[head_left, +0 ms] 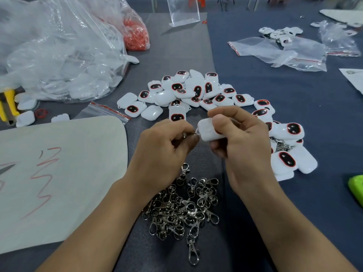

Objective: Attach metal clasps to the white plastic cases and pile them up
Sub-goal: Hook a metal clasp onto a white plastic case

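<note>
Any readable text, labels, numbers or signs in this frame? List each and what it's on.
None legible.
Red and dark hand-drawn strokes on the beige sheet: scrawl, no readable word.
Tiny marks in the dark oval windows of the white plastic cases: too small.
Faint print on the white paper at the right edge: blurred.

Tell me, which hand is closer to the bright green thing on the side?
Right. The right hand, gripping a white case, sits left of the green thing, apart from it. The left hand, pinching a metal clasp, lies farther left, beyond the right hand.
</note>
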Demonstrator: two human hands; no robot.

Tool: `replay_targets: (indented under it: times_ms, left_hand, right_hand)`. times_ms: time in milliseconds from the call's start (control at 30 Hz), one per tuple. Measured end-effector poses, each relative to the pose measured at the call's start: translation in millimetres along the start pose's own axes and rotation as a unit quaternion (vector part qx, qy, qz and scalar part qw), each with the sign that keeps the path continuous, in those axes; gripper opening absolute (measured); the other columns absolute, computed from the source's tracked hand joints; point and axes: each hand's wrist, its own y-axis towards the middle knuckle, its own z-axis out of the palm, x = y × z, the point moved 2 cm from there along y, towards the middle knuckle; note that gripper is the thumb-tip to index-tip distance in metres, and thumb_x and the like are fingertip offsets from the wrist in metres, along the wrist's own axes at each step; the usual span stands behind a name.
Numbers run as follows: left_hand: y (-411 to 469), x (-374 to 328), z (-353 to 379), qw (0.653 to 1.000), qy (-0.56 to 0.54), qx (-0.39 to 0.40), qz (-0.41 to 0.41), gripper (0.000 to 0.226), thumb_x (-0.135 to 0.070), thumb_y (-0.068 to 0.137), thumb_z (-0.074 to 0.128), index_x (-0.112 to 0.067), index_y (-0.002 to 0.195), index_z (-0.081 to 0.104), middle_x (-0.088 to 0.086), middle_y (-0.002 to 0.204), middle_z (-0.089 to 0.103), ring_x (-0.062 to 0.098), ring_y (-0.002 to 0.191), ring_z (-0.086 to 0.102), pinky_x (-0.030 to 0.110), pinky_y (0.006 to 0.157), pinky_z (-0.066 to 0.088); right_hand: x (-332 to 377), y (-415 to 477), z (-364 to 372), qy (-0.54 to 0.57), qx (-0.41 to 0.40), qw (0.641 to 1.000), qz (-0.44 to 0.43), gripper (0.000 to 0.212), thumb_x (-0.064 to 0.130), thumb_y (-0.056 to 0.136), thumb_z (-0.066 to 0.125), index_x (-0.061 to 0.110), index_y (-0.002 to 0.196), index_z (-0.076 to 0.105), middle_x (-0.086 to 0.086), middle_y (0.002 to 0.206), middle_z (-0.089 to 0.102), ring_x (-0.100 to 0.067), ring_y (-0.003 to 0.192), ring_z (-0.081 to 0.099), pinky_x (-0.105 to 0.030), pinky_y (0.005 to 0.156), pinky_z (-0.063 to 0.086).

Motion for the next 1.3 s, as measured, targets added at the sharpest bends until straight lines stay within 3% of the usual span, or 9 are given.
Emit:
replay_targets:
  times_ms: [133, 300, 600, 733, 867, 1000, 1067, 1167, 1300]
  left_hand:
    - [2, -4, 9, 0.983, -0.168, 0.018, -0.07, 0.015, -0.027, 0.093, 0.069, -0.036, 0.08, 0.071, -0.012, 0.061, 0.056, 0.0, 0.058, 0.046, 0.013, 0.057, 0.038]
    - [6, -7, 13, 0.957, -0.26, 0.061, -0.116, 0.022, -0.02, 0.095, 0.064, -0.025, 0.075, 0.072, -0.017, 0.05, 0.047, 0.001, 0.05, 0.039, 0.009, 0.052, 0.032]
    - [0, -5, 7, 0.996, 0.078, 0.053, 0.0, 0.01, -0.023, 0.09, 0.068, -0.02, 0.082, 0.073, -0.008, 0.066, 0.054, 0.014, 0.068, 0.048, 0.029, 0.061, 0.031]
    - [0, -6, 12, 0.981, 0.174, 0.079, 0.044, 0.011, -0.02, 0.087, 0.062, -0.016, 0.082, 0.071, 0.002, 0.065, 0.057, 0.022, 0.065, 0.045, 0.036, 0.063, 0.032]
    - [-1, -1, 18, 0.997, 0.023, 0.046, -0.05, 0.021, -0.031, 0.096, 0.064, -0.025, 0.076, 0.066, -0.009, 0.058, 0.057, 0.008, 0.056, 0.052, 0.024, 0.054, 0.037]
    - [3, 3, 22, 0.99, -0.084, 0.054, -0.095, 0.021, -0.032, 0.092, 0.071, -0.03, 0.071, 0.069, -0.015, 0.047, 0.047, 0.003, 0.044, 0.041, 0.01, 0.047, 0.029]
    - [3, 5, 24, 0.984, -0.13, 0.055, -0.105, 0.01, -0.034, 0.089, 0.073, -0.032, 0.08, 0.075, -0.014, 0.049, 0.051, 0.004, 0.046, 0.041, 0.017, 0.047, 0.034]
    - [5, 7, 22, 0.967, -0.206, 0.034, -0.144, 0.006, -0.036, 0.081, 0.075, -0.034, 0.084, 0.08, 0.013, 0.072, 0.072, 0.039, 0.067, 0.061, 0.05, 0.065, 0.055]
    - [6, 5, 18, 0.961, -0.217, 0.022, -0.169, 0.008, -0.036, 0.074, 0.077, -0.032, 0.08, 0.08, 0.02, 0.077, 0.072, 0.037, 0.069, 0.065, 0.057, 0.075, 0.055]
  right_hand:
    - [-6, 5, 3, 0.164, 0.01, 0.966, 0.198, 0.025, 0.005, 0.101, 0.052, 0.009, 0.086, 0.072, -0.004, 0.065, 0.067, -0.012, 0.045, 0.048, -0.021, 0.038, 0.033]
    - [-8, 7, 2, 0.177, 0.0, 0.963, 0.201, 0.025, 0.004, 0.102, 0.05, 0.007, 0.087, 0.07, -0.005, 0.062, 0.065, -0.012, 0.043, 0.047, -0.021, 0.036, 0.031]
    - [-6, 0, -1, -0.165, -0.03, 0.983, -0.08, 0.019, 0.009, 0.092, 0.065, 0.023, 0.085, 0.075, -0.005, 0.068, 0.064, -0.009, 0.058, 0.051, -0.032, 0.053, 0.047]
    - [-7, -7, 3, -0.269, 0.0, 0.949, -0.167, 0.015, 0.014, 0.09, 0.068, 0.027, 0.09, 0.075, 0.013, 0.068, 0.065, -0.003, 0.061, 0.059, -0.014, 0.058, 0.044]
    - [-6, 6, -2, -0.066, -0.04, 0.997, 0.013, 0.023, 0.004, 0.096, 0.061, 0.018, 0.084, 0.074, -0.007, 0.065, 0.064, -0.013, 0.048, 0.049, -0.025, 0.043, 0.04]
    - [-7, 10, -5, 0.078, -0.034, 0.981, 0.172, 0.022, 0.001, 0.099, 0.054, 0.007, 0.087, 0.072, -0.007, 0.064, 0.067, -0.014, 0.042, 0.045, -0.021, 0.036, 0.03]
    - [-6, 11, -8, 0.096, -0.026, 0.975, 0.2, 0.022, 0.002, 0.099, 0.053, 0.006, 0.088, 0.072, -0.005, 0.061, 0.067, -0.012, 0.042, 0.044, -0.019, 0.036, 0.029]
    - [-2, 12, -12, 0.07, -0.022, 0.978, 0.196, 0.02, 0.004, 0.099, 0.054, 0.008, 0.09, 0.072, -0.002, 0.059, 0.066, -0.01, 0.043, 0.044, -0.017, 0.038, 0.03]
    - [2, 13, -16, -0.023, -0.03, 0.992, 0.123, 0.015, 0.007, 0.097, 0.063, 0.014, 0.091, 0.074, 0.001, 0.065, 0.067, -0.01, 0.044, 0.047, -0.018, 0.039, 0.035]
